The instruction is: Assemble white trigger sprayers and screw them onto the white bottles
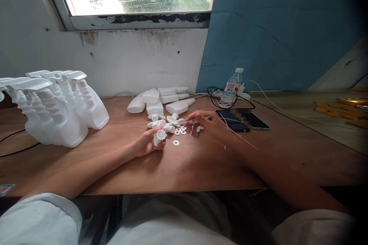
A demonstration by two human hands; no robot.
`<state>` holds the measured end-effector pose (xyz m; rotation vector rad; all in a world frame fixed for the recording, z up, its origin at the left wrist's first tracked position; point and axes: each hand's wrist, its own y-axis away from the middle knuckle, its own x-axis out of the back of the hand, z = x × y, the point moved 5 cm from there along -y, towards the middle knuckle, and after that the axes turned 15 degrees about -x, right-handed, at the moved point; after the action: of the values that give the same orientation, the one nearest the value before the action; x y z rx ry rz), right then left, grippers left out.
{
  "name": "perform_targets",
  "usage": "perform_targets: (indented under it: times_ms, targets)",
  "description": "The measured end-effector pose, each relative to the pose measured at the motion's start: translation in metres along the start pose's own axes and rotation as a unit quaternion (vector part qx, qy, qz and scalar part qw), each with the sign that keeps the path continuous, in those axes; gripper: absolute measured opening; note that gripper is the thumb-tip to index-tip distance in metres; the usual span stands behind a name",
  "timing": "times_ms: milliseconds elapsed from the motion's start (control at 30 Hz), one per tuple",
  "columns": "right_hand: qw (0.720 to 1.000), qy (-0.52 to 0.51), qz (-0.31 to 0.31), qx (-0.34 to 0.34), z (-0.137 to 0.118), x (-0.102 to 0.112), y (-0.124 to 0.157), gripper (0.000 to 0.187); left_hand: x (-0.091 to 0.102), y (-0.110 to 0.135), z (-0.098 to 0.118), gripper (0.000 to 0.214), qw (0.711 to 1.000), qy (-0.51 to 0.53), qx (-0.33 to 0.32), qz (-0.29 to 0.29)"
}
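Observation:
My left hand (150,142) is closed around a white trigger-sprayer head (160,136), its round screw collar facing up towards me. Just to the right, my right hand (199,120) hovers over the pile, slightly blurred, its fingers pinched on a slim, pointed, metallic-looking tool (184,122); its exact kind is unclear. Below the tool's tip lie several flat white washers (183,132), and one washer (176,143) sits apart, nearer to me. More white sprayer heads (169,127) are heaped behind my left hand. Thin white tubes (241,138) show by my right wrist.
White sprayer bottles (66,118) stand in rows at the left. Capless white bottles (176,106) lie at the back. To the right are two phones (231,120), a water bottle (230,89) and cables (212,95). The wooden table's front edge (178,191) runs before me.

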<state>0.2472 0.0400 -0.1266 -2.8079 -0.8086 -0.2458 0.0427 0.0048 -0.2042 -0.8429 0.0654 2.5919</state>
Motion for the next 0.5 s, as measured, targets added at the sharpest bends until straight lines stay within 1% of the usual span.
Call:
perform_targets:
  times_ms: [33, 67, 100, 133, 200, 333, 433, 500]
  targets:
    - [1.000, 0.003, -0.026, 0.012, -0.001, -0.015, 0.004, 0.047, 0.000, 0.000, 0.000, 0.030, 1.000, -0.007, -0.003, 0.004]
    - [0.999, 0.010, -0.040, 0.029, -0.003, -0.027, 0.009, 0.043, 0.000, 0.000, -0.001, 0.030, 1.000, -0.015, -0.005, 0.010]
    - [0.998, 0.026, -0.041, 0.046, -0.005, -0.035, 0.013, 0.039, 0.000, 0.000, -0.001, 0.029, 1.000, -0.023, -0.010, 0.017]
    - [0.996, 0.048, -0.034, 0.068, -0.006, -0.041, 0.017, 0.036, 0.000, 0.000, 0.000, 0.029, 0.999, -0.033, -0.018, 0.023]
    - [0.986, 0.110, 0.000, 0.125, -0.010, -0.046, 0.024, 0.028, 0.000, -0.001, 0.001, 0.027, 0.997, -0.056, -0.044, 0.030]
    - [0.941, 0.214, 0.064, 0.256, -0.017, -0.048, 0.036, 0.017, 0.001, -0.003, 0.003, 0.023, 0.992, -0.082, -0.087, 0.032]
    - [0.903, 0.257, 0.087, 0.333, -0.016, -0.051, 0.038, 0.011, 0.003, -0.004, 0.003, 0.025, 0.990, -0.090, -0.106, 0.035]
    - [0.876, 0.292, 0.098, 0.372, -0.012, -0.055, 0.039, 0.013, 0.004, -0.004, 0.003, 0.026, 0.987, -0.095, -0.119, 0.043]
